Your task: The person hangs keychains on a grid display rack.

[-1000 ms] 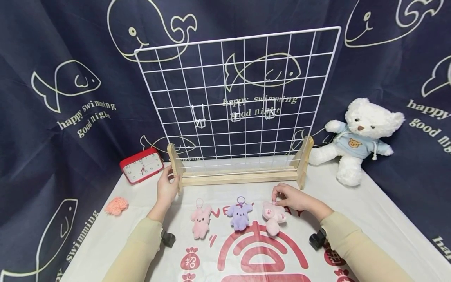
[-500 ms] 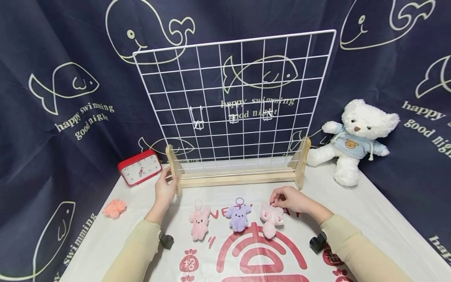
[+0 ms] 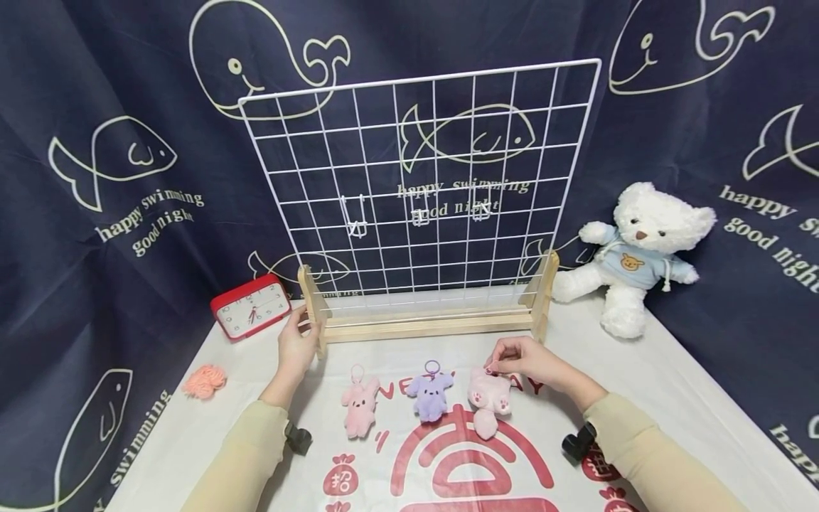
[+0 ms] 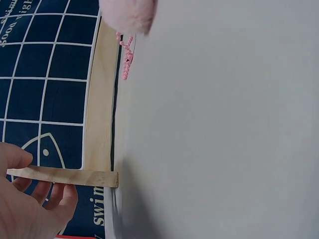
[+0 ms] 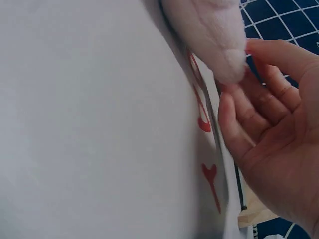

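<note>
In the head view my left hand [image 3: 298,348] grips the left wooden side piece [image 3: 312,309] of the white grid rack [image 3: 416,171]; in the left wrist view the thumb lies on one side of it and the fingers on the other. With the fingertips of my right hand [image 3: 526,361] I pinch the top of a pale pink plush keychain [image 3: 489,395], lying with its paw pads and round tail up. Its attachment is mostly hidden by the fingers. To its left lie a purple plush keychain [image 3: 430,397] and another pink plush keychain [image 3: 360,409], each with a ring.
White hooks hang on the grid, left hook [image 3: 355,226], middle hook [image 3: 419,215], right hook [image 3: 481,210]. A red alarm clock [image 3: 252,307] and an orange yarn bundle [image 3: 205,382] are at left. A white teddy bear [image 3: 630,259] sits at right. A dark patterned curtain hangs behind.
The head view has shifted slightly. My right hand and the pink plush have moved a little left and nearer the front, the plush turning slightly. The left hand stays on the rack.
</note>
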{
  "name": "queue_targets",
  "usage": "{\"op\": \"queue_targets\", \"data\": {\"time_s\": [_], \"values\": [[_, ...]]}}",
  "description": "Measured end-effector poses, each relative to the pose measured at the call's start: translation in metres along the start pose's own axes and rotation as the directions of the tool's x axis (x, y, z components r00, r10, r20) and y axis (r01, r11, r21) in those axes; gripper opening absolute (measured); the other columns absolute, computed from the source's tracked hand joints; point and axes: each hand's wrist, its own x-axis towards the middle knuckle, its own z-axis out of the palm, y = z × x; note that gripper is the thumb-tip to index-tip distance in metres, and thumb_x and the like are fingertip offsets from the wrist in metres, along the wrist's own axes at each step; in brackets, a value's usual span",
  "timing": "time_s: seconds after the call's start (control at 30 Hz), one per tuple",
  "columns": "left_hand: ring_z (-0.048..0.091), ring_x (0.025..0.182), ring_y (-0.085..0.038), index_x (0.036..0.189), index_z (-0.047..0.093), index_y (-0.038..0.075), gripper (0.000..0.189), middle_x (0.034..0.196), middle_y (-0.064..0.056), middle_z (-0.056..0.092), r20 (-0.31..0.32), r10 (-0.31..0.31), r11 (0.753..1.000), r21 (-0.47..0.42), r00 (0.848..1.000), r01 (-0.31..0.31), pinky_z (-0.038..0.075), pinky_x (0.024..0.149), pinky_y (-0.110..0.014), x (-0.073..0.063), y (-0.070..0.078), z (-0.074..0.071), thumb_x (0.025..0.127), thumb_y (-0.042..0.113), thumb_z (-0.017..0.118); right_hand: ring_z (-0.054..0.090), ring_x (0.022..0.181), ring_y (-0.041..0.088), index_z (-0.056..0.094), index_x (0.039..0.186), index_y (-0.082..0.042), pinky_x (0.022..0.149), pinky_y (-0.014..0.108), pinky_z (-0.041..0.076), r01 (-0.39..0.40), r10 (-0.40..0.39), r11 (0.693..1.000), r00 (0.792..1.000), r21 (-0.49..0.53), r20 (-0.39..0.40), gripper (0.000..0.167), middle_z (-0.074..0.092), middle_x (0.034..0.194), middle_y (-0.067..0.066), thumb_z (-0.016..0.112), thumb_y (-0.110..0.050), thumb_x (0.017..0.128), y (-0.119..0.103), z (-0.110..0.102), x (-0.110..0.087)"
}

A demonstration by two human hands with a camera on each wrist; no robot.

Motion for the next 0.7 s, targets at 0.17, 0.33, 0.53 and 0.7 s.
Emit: {"op": "queue_targets", "data": {"time_s": [0.17, 0.33, 0.53, 0.7], "values": [[0.059, 0.12, -0.045, 0.144, 0.051, -0.001, 0.049, 0.134, -0.027, 0.059, 0.008, -0.006, 1.0, 0.002, 1.0, 0.006, 0.051, 0.103, -0.055, 0.001, 0.0, 0.0, 0.096, 0.003, 0.06, 0.061, 0.07, 0.006, 0.065, 0.094, 0.005, 0.059, 0.02, 0.051, 0.003, 0.0, 0.998, 0.999, 0.06, -0.048, 0.013, 0.073, 0.085, 0.009, 0.072, -0.005, 0.093, 0.0, 0.006, -0.002], [0.059, 0.12, -0.045, 0.144, 0.05, -0.001, 0.049, 0.134, -0.028, 0.059, 0.01, -0.001, 1.0, -0.006, 1.0, 0.001, 0.05, 0.104, -0.054, 0.001, 0.001, 0.001, 0.096, 0.002, 0.06, 0.064, 0.074, 0.007, 0.065, 0.101, 0.006, 0.062, 0.02, 0.054, 0.03, -0.022, 0.997, 0.995, 0.075, -0.1, 0.014, 0.073, 0.086, 0.005, 0.071, -0.004, 0.093, -0.002, 0.008, -0.003], [0.059, 0.119, -0.046, 0.144, 0.051, -0.001, 0.05, 0.133, -0.028, 0.059, -0.001, 0.011, 1.0, -0.004, 1.0, -0.011, 0.05, 0.104, -0.055, 0.001, 0.0, 0.001, 0.095, 0.001, 0.06, 0.068, 0.081, 0.009, 0.065, 0.108, 0.009, 0.069, 0.022, 0.06, 0.063, -0.046, 0.993, 0.984, 0.095, -0.174, 0.019, 0.073, 0.09, 0.007, 0.071, -0.001, 0.093, -0.005, 0.009, -0.003], [0.059, 0.119, -0.047, 0.144, 0.05, -0.002, 0.05, 0.133, -0.029, 0.059, -0.002, 0.012, 1.0, 0.0, 1.0, -0.012, 0.05, 0.103, -0.057, -0.001, 0.0, 0.001, 0.095, 0.001, 0.059, 0.069, 0.084, 0.01, 0.066, 0.108, 0.008, 0.071, 0.023, 0.06, 0.108, -0.089, 0.991, 0.971, 0.075, -0.222, 0.018, 0.074, 0.092, 0.01, 0.071, 0.002, 0.092, -0.011, 0.009, 0.0]]}}
